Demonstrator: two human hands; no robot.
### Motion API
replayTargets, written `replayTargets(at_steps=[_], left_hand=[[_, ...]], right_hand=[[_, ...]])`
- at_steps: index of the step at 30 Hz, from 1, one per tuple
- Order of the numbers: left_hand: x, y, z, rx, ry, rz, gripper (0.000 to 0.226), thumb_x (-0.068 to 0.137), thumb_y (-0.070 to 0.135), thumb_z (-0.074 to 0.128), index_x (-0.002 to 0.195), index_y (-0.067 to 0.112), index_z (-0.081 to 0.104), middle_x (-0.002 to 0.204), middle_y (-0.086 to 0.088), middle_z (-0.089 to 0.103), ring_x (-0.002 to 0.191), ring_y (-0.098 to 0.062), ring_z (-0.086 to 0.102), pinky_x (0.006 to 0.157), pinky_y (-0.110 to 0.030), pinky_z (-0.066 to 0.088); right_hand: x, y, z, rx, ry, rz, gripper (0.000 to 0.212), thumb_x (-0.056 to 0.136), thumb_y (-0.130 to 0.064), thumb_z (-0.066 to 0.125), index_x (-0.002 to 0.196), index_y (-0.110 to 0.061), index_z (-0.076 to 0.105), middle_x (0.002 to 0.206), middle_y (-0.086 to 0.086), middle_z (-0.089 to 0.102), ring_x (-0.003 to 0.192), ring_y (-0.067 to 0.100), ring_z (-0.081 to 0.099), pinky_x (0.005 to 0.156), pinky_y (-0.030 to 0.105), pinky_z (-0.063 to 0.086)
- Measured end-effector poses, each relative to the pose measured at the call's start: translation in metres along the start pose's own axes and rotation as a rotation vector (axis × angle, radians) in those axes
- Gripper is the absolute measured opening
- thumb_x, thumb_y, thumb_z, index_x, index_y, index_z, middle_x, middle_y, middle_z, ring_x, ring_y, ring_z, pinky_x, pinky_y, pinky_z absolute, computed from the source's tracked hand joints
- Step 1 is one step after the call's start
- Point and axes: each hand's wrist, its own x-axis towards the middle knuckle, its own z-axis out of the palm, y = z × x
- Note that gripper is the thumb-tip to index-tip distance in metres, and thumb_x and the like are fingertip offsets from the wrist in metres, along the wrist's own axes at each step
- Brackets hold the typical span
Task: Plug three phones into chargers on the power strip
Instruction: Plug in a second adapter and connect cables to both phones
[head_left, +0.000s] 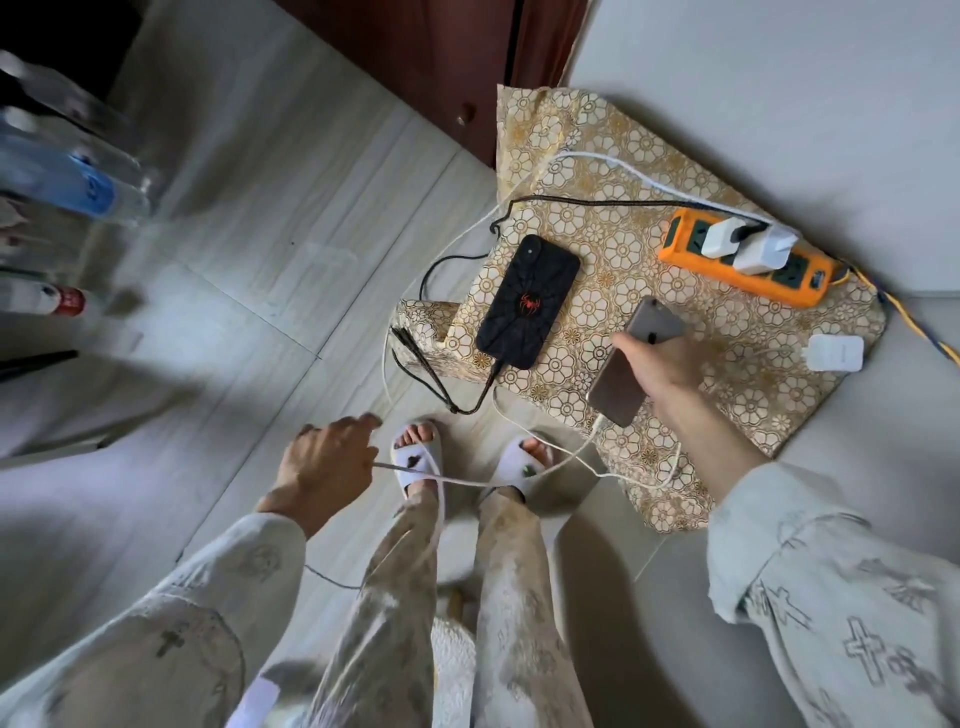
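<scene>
Step in hand: the second phone. The right hand (662, 364) grips a slim grey metal-backed phone (636, 361) by its edges, held tilted above the gold floral-patterned cloth over the low table (597, 156); a thin white cable (582, 454) appears seated in its lower end. The left hand (324, 460), fingers curled, pinches a slack length of thin cord (410, 470) over the floor, in front of the person's white slippers (418, 454).

One black phone with a red spider emblem (527, 301) lies face down on the cloth, a black braided cable (467, 395) in its lower end. The orange power strip with dark green sockets (748, 262) sits near the table's far edge, with two white charger bricks (748, 244) plugged in side by side. A third white charger brick (834, 353) lies loose on the cloth, well apart from the strip, not plugged in.

Judgement: roughly two of three phones are connected. Next move calls for laying the grey phone down flat, then seating the loose brick in a free socket. No third phone is in view.

Obstructions: cables loop off the table edge and cross near the feet, a snag risk. Blurred plastic bottles (67, 176) stand at the left, clear of the work
</scene>
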Motion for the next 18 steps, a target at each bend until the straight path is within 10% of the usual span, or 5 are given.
replayTargets(at_steps=[3,18], left_hand=[[0.019,0.014,0.000,-0.020,0.030,0.085,0.052,0.091,0.018,0.042,0.139,0.028,0.026,0.124,-0.005,0.053,0.099,-0.033,0.061,0.073,-0.040,0.048],[0.046,-0.018,0.022,-0.106,0.060,0.184,0.022,0.084,0.011,0.051,0.103,0.012,0.062,0.104,-0.009,0.063,0.106,-0.029,0.056,0.085,-0.036,0.044]], right_hand=[[0.004,-0.004,0.017,-0.047,0.046,-0.001,0.070,0.065,-0.051,0.069,0.111,-0.001,0.052,0.129,0.016,0.049,0.113,0.035,0.050,0.090,0.045,0.051],[0.000,-0.021,0.054,-0.164,0.189,-0.034,0.082,0.076,-0.039,0.070,0.134,0.002,0.029,0.141,0.025,0.024,0.126,0.039,0.034,0.101,0.044,0.040]])
